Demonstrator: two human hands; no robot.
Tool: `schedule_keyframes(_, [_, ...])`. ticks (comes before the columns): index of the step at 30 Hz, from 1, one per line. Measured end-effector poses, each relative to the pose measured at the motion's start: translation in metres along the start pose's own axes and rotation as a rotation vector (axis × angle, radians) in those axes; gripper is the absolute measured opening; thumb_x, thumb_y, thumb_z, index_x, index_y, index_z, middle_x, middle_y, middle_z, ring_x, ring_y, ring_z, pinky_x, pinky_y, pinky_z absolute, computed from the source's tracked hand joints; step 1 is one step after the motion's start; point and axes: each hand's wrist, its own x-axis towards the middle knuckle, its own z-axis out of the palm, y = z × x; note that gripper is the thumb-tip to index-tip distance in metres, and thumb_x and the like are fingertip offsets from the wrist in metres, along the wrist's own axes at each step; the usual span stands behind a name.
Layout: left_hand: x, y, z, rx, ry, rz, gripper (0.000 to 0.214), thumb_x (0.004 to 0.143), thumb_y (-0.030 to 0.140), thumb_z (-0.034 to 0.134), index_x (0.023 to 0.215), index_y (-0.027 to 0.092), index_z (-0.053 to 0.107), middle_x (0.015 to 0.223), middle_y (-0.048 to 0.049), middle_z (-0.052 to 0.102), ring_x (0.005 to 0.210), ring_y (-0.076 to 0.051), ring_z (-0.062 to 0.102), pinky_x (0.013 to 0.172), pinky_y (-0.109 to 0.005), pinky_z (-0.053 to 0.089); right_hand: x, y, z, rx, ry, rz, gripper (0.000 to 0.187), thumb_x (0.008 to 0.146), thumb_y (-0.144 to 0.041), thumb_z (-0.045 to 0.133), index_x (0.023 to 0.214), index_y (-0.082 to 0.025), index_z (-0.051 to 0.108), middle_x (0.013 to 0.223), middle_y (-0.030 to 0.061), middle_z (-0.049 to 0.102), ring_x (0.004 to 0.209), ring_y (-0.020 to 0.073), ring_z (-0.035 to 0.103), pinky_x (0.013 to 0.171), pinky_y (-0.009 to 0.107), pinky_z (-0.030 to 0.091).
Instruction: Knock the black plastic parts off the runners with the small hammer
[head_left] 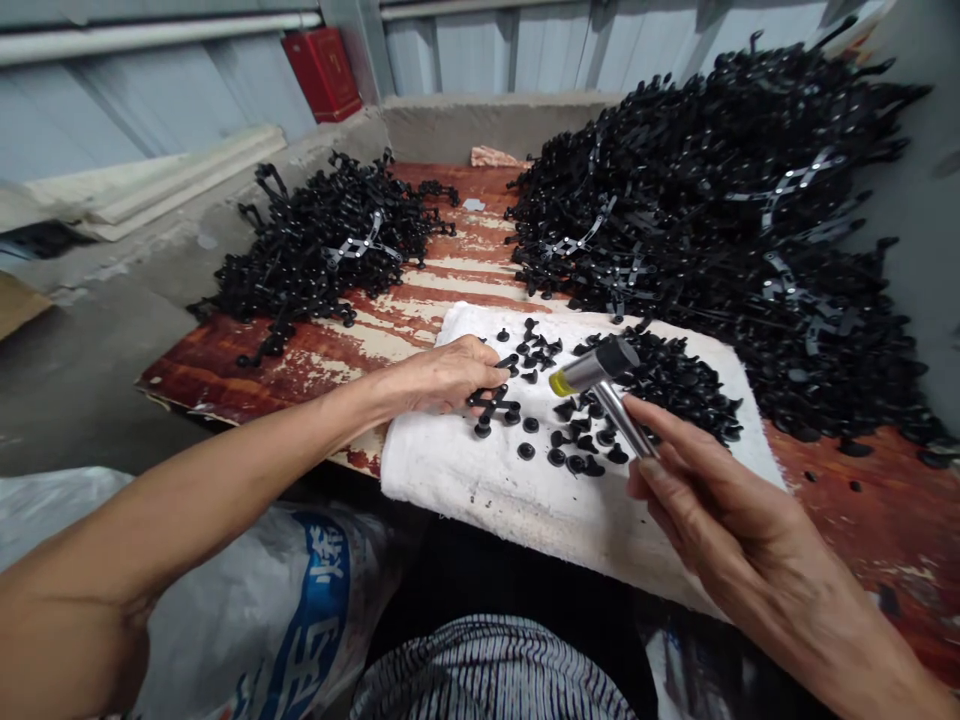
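Observation:
My right hand (720,510) grips the metal handle of a small mallet (600,375) with a black and yellow head, held just above a white towel (465,470). My left hand (446,375) lies on the towel with its fingers closed on a black plastic frame piece (495,405). Several small black round caps (559,450) lie loose on the towel between my hands, and more are heaped at the towel's far right (675,380).
The towel lies on a worn red wooden board (300,360). A small heap of black plastic frames (322,240) sits at the back left, a much larger heap (750,200) at the right. A white printed sack (285,610) is by my left arm. A red box (324,70) stands against the back wall.

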Motion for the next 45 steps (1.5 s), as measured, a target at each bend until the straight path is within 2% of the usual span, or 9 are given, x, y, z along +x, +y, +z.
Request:
schedule_keyframes(5, [-0.006, 0.014, 0.004, 0.082, 0.056, -0.060, 0.031, 0.085, 0.026, 0.058, 0.058, 0.019, 0.044, 0.047, 0.0029, 0.047, 0.033, -0.003, 0.034, 0.033, -0.018, 0.019, 0.032, 0.001, 0.006, -0.227, -0.024, -0.313, 0.045, 0.091, -0.021, 0.046, 0.134, -0.017, 0.059, 0.121, 0.0128, 0.070, 0.104, 0.0248, 0.070, 0.095, 0.045, 0.055])
schedule_keyframes(13, [-0.005, 0.013, 0.002, -0.017, 0.034, -0.046, 0.035, 0.086, 0.018, 0.059, 0.055, 0.018, 0.042, 0.042, 0.0049, 0.044, 0.030, -0.001, 0.029, 0.032, -0.016, 0.019, 0.046, -0.020, 0.014, -0.266, 0.069, -0.447, 0.053, 0.092, -0.017, 0.042, 0.144, -0.026, 0.050, 0.102, 0.0073, 0.072, 0.092, 0.0219, 0.070, 0.082, 0.037, 0.059])
schedule_keyframes(18, [-0.006, 0.019, 0.006, -0.044, 0.058, -0.159, 0.036, 0.087, 0.019, 0.056, 0.055, 0.019, 0.042, 0.040, 0.0050, 0.043, 0.026, -0.001, 0.027, 0.031, -0.017, 0.015, 0.053, -0.012, 0.019, -0.400, -0.062, -0.392, 0.053, 0.088, -0.018, 0.040, 0.138, -0.019, 0.057, 0.084, 0.0090, 0.068, 0.078, 0.0256, 0.069, 0.078, 0.047, 0.059])
schedule_keyframes(24, [-0.010, 0.017, 0.007, -0.062, 0.036, -0.115, 0.033, 0.086, 0.026, 0.058, 0.057, 0.019, 0.043, 0.044, 0.0011, 0.052, 0.028, -0.003, 0.029, 0.030, -0.019, 0.014, 0.048, -0.017, 0.015, -0.292, 0.142, -0.457, 0.053, 0.093, -0.015, 0.043, 0.145, -0.024, 0.047, 0.117, 0.0109, 0.068, 0.090, 0.0219, 0.069, 0.088, 0.042, 0.057])
schedule_keyframes(28, [-0.011, 0.015, 0.009, -0.043, 0.048, -0.149, 0.032, 0.086, 0.025, 0.057, 0.058, 0.018, 0.044, 0.045, 0.0013, 0.051, 0.029, -0.003, 0.028, 0.032, -0.019, 0.014, 0.051, -0.015, 0.016, -0.393, -0.012, -0.459, 0.050, 0.090, -0.017, 0.040, 0.135, -0.019, 0.058, 0.084, 0.0084, 0.070, 0.078, 0.0254, 0.070, 0.078, 0.047, 0.059])
schedule_keyframes(34, [-0.009, 0.016, 0.011, -0.056, 0.050, -0.161, 0.030, 0.086, 0.025, 0.058, 0.061, 0.019, 0.044, 0.045, 0.0024, 0.052, 0.028, -0.003, 0.029, 0.032, -0.018, 0.016, 0.055, -0.011, 0.016, -0.349, 0.052, -0.375, 0.053, 0.090, -0.018, 0.042, 0.142, -0.022, 0.052, 0.095, 0.0091, 0.071, 0.081, 0.0225, 0.068, 0.076, 0.039, 0.057])
schedule_keyframes(39, [-0.013, 0.021, 0.005, -0.062, 0.025, -0.201, 0.032, 0.090, 0.028, 0.056, 0.062, 0.019, 0.045, 0.045, 0.0023, 0.051, 0.030, -0.004, 0.029, 0.034, -0.019, 0.014, 0.064, -0.011, 0.015, -0.337, -0.082, -0.304, 0.049, 0.086, -0.020, 0.045, 0.132, -0.021, 0.060, 0.074, 0.0045, 0.067, 0.065, 0.0205, 0.062, 0.065, 0.035, 0.052])
schedule_keyframes(42, [-0.017, 0.025, 0.005, -0.113, -0.085, -0.041, 0.033, 0.090, 0.029, 0.055, 0.061, 0.017, 0.046, 0.049, 0.0034, 0.050, 0.037, -0.005, 0.037, 0.039, -0.019, 0.023, 0.071, -0.022, 0.014, -0.076, -0.093, -0.091, 0.043, 0.085, -0.029, 0.052, 0.126, -0.019, 0.061, 0.068, -0.0004, 0.060, 0.054, 0.0146, 0.051, 0.052, 0.027, 0.045])
schedule_keyframes(45, [-0.024, 0.030, 0.009, 0.030, -0.193, 0.195, 0.032, 0.088, 0.025, 0.053, 0.058, 0.016, 0.047, 0.053, 0.0044, 0.047, 0.046, -0.006, 0.041, 0.046, -0.019, 0.031, 0.075, -0.032, 0.021, 0.229, -0.266, 0.155, 0.029, 0.073, -0.037, 0.068, 0.096, -0.018, 0.065, 0.055, -0.0063, 0.048, 0.041, 0.0089, 0.037, 0.036, 0.021, 0.031])
